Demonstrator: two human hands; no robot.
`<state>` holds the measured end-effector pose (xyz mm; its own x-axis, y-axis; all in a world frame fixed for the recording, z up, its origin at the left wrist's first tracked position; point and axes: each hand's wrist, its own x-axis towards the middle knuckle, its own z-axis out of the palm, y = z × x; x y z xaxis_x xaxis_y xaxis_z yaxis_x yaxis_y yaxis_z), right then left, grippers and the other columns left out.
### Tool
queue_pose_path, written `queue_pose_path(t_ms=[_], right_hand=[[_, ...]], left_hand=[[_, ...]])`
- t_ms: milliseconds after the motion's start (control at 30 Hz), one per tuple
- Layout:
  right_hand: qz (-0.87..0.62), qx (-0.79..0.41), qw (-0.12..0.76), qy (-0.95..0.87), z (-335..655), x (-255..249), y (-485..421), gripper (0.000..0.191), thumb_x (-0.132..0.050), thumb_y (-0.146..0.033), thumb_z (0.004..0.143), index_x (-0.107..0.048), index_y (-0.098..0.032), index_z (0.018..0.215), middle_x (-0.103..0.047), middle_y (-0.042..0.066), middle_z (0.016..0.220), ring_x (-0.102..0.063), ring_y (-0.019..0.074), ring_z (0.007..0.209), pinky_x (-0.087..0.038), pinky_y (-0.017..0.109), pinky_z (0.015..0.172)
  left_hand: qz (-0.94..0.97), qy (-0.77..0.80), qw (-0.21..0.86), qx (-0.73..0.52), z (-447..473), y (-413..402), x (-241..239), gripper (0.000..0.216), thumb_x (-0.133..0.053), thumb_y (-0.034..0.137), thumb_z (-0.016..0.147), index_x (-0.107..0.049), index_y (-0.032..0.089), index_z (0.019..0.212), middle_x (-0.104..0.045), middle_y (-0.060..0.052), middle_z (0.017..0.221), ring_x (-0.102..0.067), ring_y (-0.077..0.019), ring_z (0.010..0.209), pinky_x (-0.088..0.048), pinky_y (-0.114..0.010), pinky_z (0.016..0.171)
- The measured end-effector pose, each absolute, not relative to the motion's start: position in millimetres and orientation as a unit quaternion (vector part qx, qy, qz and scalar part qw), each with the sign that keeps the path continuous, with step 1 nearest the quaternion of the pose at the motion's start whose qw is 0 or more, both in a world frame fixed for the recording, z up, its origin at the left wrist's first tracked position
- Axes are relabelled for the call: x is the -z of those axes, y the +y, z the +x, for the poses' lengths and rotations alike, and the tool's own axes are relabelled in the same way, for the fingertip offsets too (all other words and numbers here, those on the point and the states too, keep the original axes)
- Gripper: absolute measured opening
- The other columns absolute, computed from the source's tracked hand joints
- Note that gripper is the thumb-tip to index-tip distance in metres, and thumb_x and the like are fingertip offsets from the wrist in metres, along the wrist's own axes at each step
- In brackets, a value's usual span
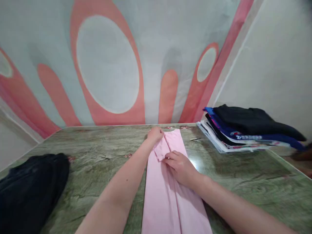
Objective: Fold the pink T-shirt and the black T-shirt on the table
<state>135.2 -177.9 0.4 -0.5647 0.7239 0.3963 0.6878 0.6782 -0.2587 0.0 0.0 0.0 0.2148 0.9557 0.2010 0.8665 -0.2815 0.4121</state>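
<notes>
A pink garment [161,201] lies in a long, narrow folded strip on the table, running from the front edge of the view toward the back. Near its far end, a short flap, perhaps a sleeve, is turned over on top. My left hand [155,134] is closed on the far left corner of that flap. Lower down, my right hand [179,167] pinches the flap's near edge between thumb and fingers. A lengthwise fold line runs down the strip below the right hand.
On the wood-patterned table [102,182], a stack of folded clothes [243,126] sits at the back right, with a black garment on top. Dark clothing [34,188] lies at the left. A wall covering with pink shapes [112,65] rises behind the table.
</notes>
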Motion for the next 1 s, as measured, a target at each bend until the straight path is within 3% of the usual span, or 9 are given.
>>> queue_pose_path(t_ms=[300, 567, 667, 867, 1000], right_hand=[[-0.402, -0.048, 0.252, -0.879, 139.3, 1.0, -176.4, 0.029, -0.047, -0.007, 0.088, -0.067, -0.018, 0.105, -0.063, 0.007, 0.094, -0.052, 0.0200, 0.090, -0.045, 0.035, 0.083], [-0.391, -0.046, 0.272, -0.878, 138.0, 1.5, -175.9, 0.032, -0.044, -0.005, 0.087, -0.067, -0.018, 0.104, -0.064, 0.008, 0.093, -0.052, 0.0204, 0.090, -0.045, 0.035, 0.082], [-0.394, -0.037, 0.289, -0.872, 138.3, 1.7, -177.1, 0.028, -0.046, -0.008, 0.088, -0.068, -0.019, 0.102, -0.064, 0.007, 0.090, -0.053, 0.0205, 0.089, -0.044, 0.035, 0.080], [-0.476, -0.029, 0.347, -0.808, 148.8, 4.1, -169.1, 0.022, -0.052, -0.006, 0.082, -0.065, -0.020, 0.093, -0.065, 0.005, 0.092, -0.053, 0.0213, 0.092, -0.039, 0.037, 0.083], [-0.517, -0.043, 0.338, -0.785, 154.6, 8.4, -160.8, 0.020, -0.057, -0.007, 0.079, -0.064, -0.020, 0.092, -0.066, 0.003, 0.090, -0.054, 0.0206, 0.090, -0.037, 0.035, 0.082]], left_hand=[[0.763, 0.597, 0.096, -0.226, -5.2, -0.9, -1.0, 0.020, -0.047, 0.025, 0.086, -0.066, 0.017, 0.086, -0.069, -0.005, 0.088, -0.062, -0.0167, 0.079, -0.042, -0.023, 0.068], [0.788, 0.568, 0.052, -0.231, 10.4, -20.0, 2.0, 0.013, -0.050, 0.021, 0.088, -0.061, 0.016, 0.088, -0.065, -0.011, 0.098, -0.058, -0.0234, 0.098, -0.039, -0.035, 0.087], [0.796, 0.550, 0.043, -0.251, 7.3, -25.9, -13.6, 0.010, -0.050, 0.018, 0.087, -0.059, 0.017, 0.091, -0.064, -0.010, 0.098, -0.057, -0.0217, 0.098, -0.040, -0.034, 0.086], [0.849, 0.450, 0.086, -0.262, -26.6, -70.1, -41.2, 0.005, -0.054, 0.018, 0.085, -0.059, 0.018, 0.083, -0.064, -0.001, 0.082, -0.059, -0.0142, 0.078, -0.043, -0.024, 0.071], [0.896, 0.366, 0.071, -0.241, -52.4, -128.5, -31.0, 0.012, -0.051, 0.019, 0.089, -0.063, 0.019, 0.088, -0.064, -0.004, 0.089, -0.058, -0.0172, 0.087, -0.043, -0.029, 0.079]])
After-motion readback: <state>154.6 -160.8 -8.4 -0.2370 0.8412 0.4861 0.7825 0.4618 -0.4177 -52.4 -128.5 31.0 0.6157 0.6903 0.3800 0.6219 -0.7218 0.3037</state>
